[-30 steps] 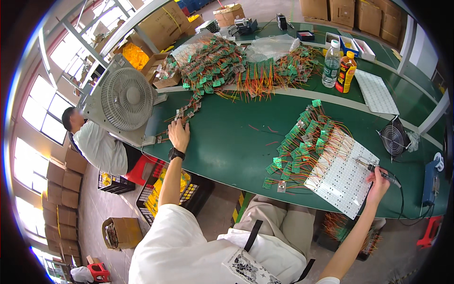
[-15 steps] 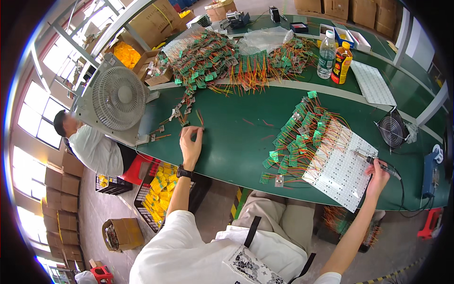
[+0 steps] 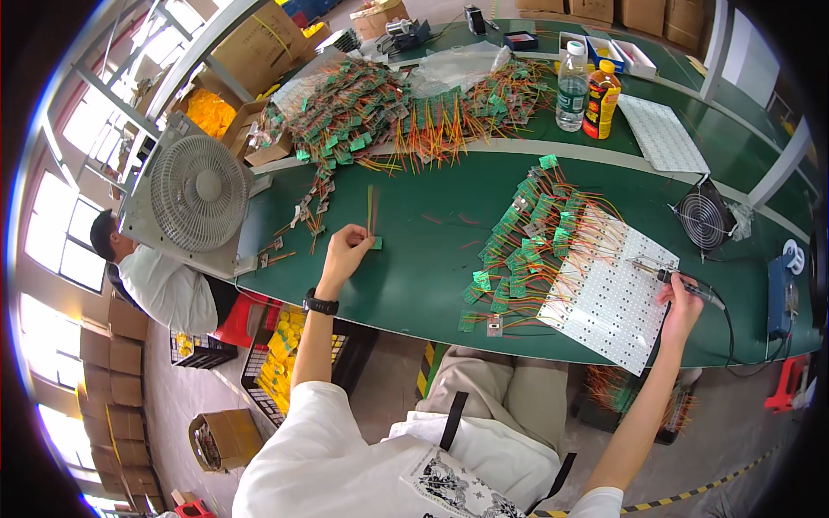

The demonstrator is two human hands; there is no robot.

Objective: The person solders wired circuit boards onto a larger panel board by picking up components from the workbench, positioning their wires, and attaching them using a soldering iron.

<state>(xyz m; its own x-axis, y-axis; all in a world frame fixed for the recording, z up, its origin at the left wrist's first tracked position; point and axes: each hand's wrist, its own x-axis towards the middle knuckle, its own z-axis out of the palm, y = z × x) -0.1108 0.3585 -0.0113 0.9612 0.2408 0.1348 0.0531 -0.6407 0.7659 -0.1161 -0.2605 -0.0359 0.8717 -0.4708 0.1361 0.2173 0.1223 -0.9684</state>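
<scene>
My left hand point(image 3: 348, 250) is closed in a pinch on a small green circuit board point(image 3: 376, 244), whose thin wires stand up past my fingertips. It hovers over the left part of the green bench, beside a few loose boards. My right hand point(image 3: 683, 302) is wrapped round a soldering iron point(image 3: 698, 290), its tip over the white perforated panel point(image 3: 609, 298). Along the panel's left and upper edges, several green circuit boards point(image 3: 528, 250) lie in overlapping rows, their red and yellow wires reaching onto the panel.
A large heap of wired boards point(image 3: 345, 108) fills the back of the green bench point(image 3: 406, 298). A grey fan point(image 3: 199, 192) stands left; a small black fan point(image 3: 701, 220), a blue soldering station point(image 3: 781, 302) and two bottles point(image 3: 572, 91) are right. A person point(image 3: 164, 281) sits far left.
My left hand has brought a green board with wires away from the loose boards, slightly right and nearer me. My right hand keeps the soldering iron over the panel. The whole view has shifted slightly.
</scene>
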